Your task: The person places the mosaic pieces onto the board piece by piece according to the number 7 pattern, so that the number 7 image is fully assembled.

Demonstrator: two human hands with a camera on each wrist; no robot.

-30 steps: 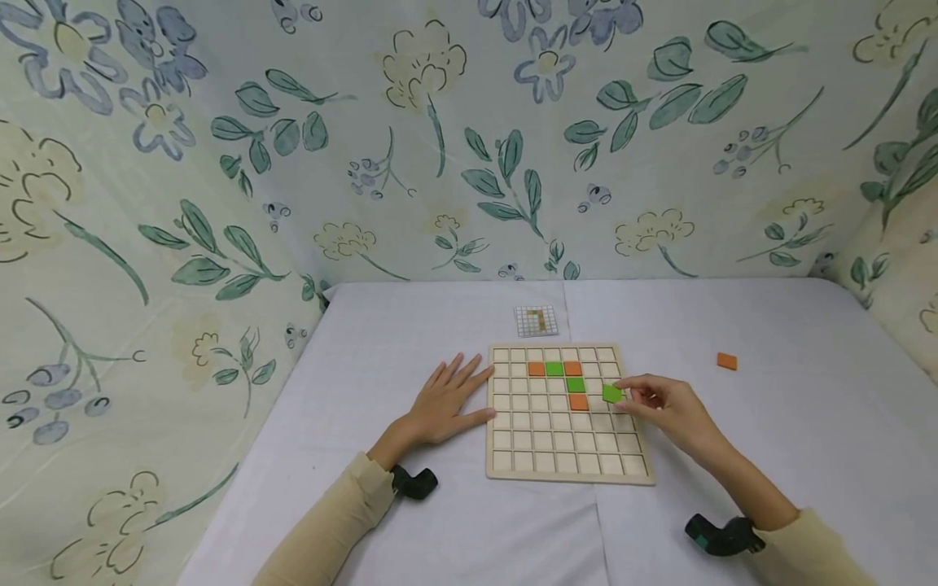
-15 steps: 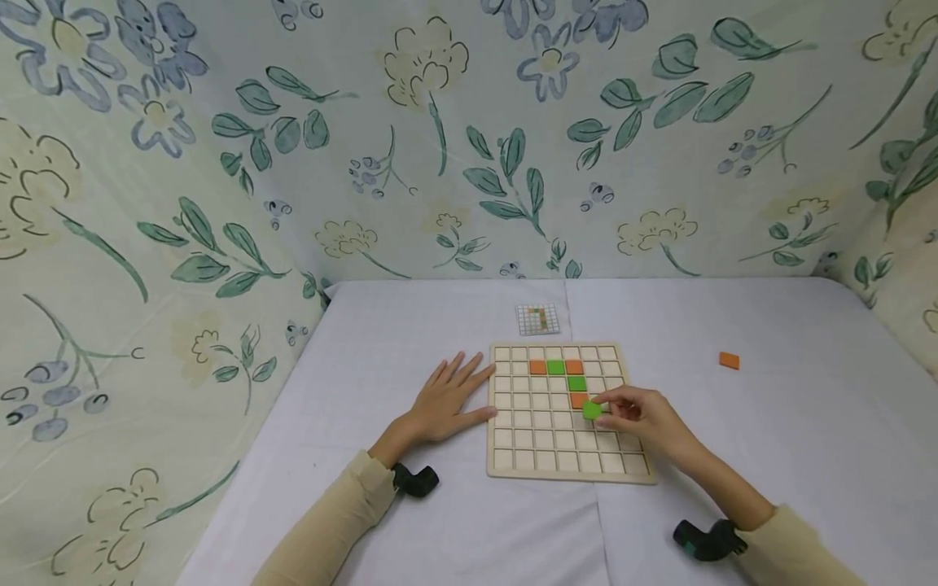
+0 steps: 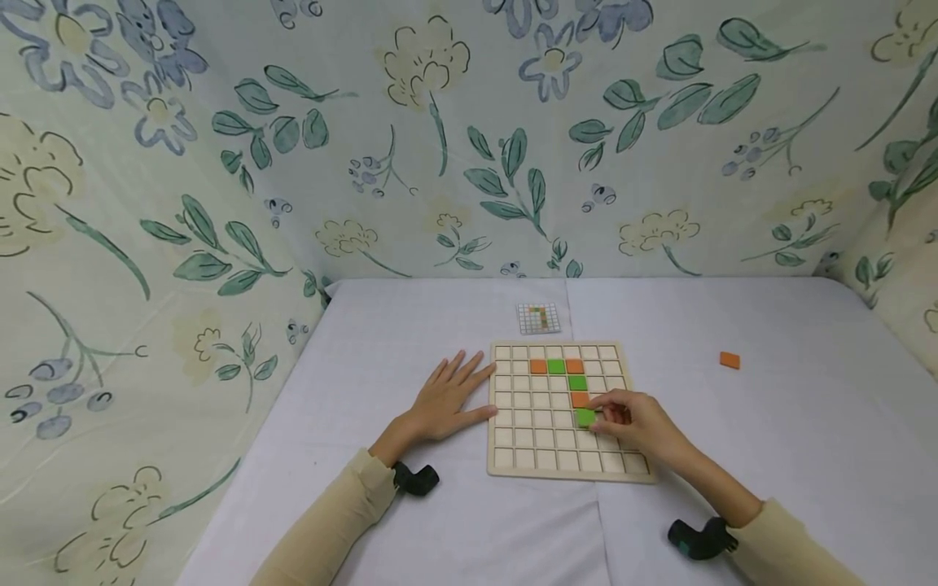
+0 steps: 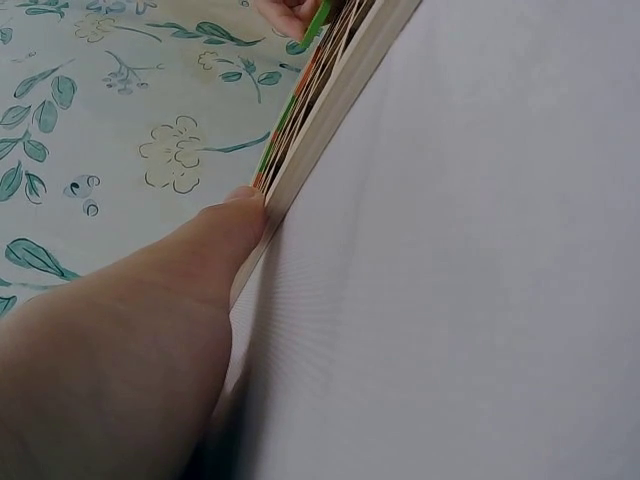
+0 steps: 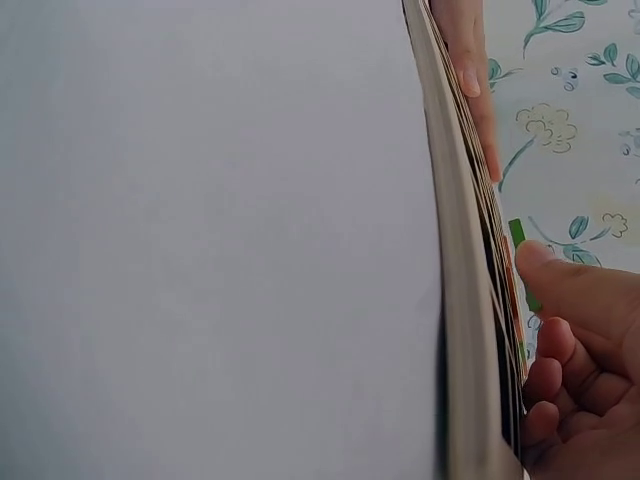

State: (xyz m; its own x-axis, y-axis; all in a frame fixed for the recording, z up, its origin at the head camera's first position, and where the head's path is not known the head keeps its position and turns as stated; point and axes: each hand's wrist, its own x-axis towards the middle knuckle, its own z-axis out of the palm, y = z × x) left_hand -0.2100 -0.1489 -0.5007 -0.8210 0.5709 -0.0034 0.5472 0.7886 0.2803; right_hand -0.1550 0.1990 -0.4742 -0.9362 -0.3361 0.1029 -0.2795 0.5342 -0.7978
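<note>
A wooden grid board (image 3: 538, 460) lies on the white-covered table. Orange and green square tiles sit in its cells, three across near the top and more running down from the right one. My right hand (image 3: 639, 423) pinches a green tile (image 3: 585, 418) just below the lower orange tile (image 3: 580, 400). In the right wrist view this green tile (image 5: 517, 234) stands tilted above the board, with the thumb against it. My left hand (image 3: 449, 403) lies flat with fingers spread, its fingertips and thumb touching the board's left edge. The left thumb (image 4: 235, 225) shows against that edge in the left wrist view.
A small card (image 3: 538, 318) printed with a coloured grid pattern lies behind the board. One loose orange tile (image 3: 729, 360) is on the table to the right. A flowered cloth (image 3: 440, 163) hangs behind and at the sides.
My right hand has moved left and slightly down over the board with the green tile, from the right-hand columns to below the lower orange tile. The left hand has stayed in place.
</note>
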